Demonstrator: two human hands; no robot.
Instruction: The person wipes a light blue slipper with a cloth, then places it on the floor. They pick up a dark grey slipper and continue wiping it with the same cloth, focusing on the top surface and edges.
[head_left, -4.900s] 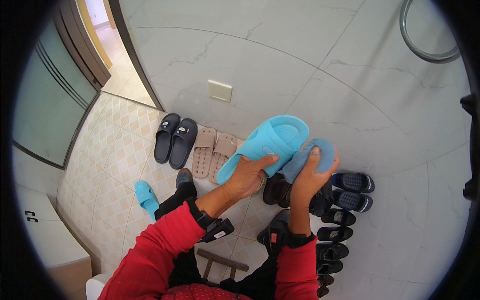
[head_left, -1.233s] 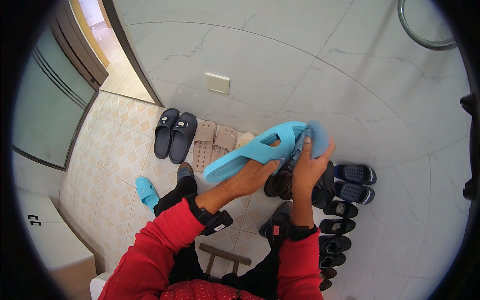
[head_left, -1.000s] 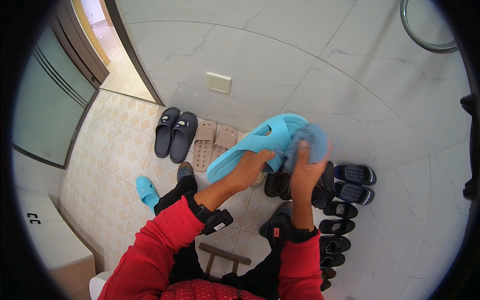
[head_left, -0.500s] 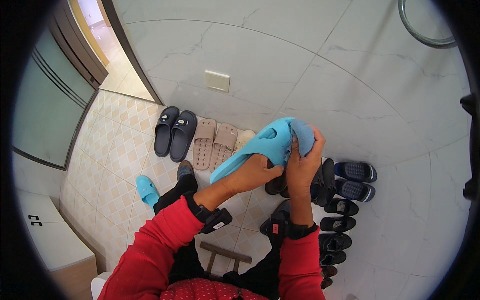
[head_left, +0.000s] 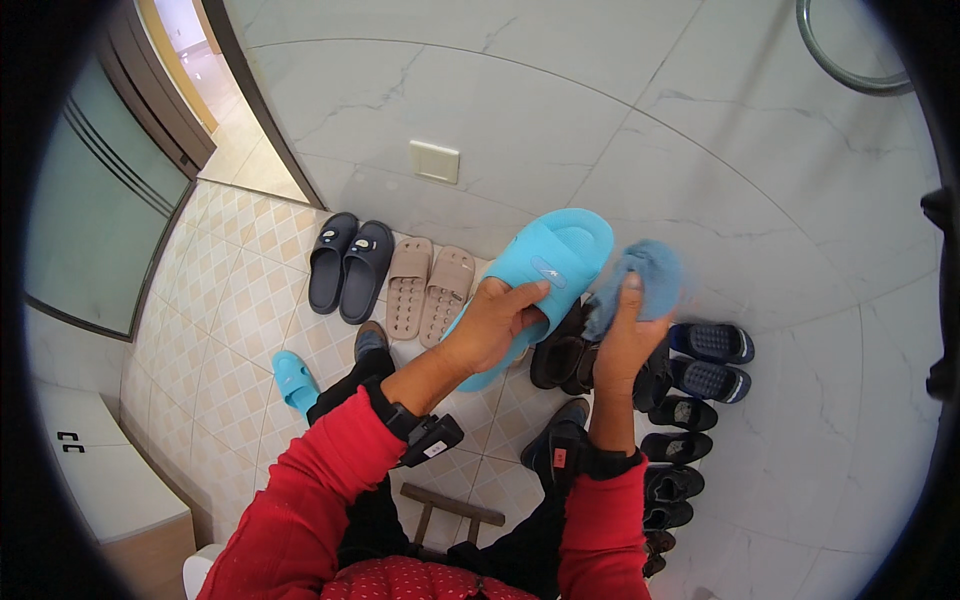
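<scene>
A light blue slipper (head_left: 560, 240) is held up in front of me, its strap side toward me and its toe pointing up and right. My left hand (head_left: 500, 325) grips it at the strap, thumb pressed on top and the other fingers hidden inside or behind. To the right, my right hand (head_left: 630, 345) holds a bunched blue-grey cloth (head_left: 645, 285), with the thumb over its near side. A gap separates the cloth from the slipper's toe. The matching blue slipper (head_left: 295, 382) lies on the floor at the left, by my leg.
Dark grey slides (head_left: 366, 272) and beige slippers (head_left: 408, 290) line the wall beyond my hands. At the right stands a row of several dark shoes (head_left: 680, 448) and blue-black slippers (head_left: 712, 345). A wooden stool (head_left: 452, 505) is between my legs. A white cabinet (head_left: 90, 470) stands at left.
The slipper has turned in my left hand, now showing its strap top and moving slightly right. My right hand has drawn the cloth off its toe, to the right and down.
</scene>
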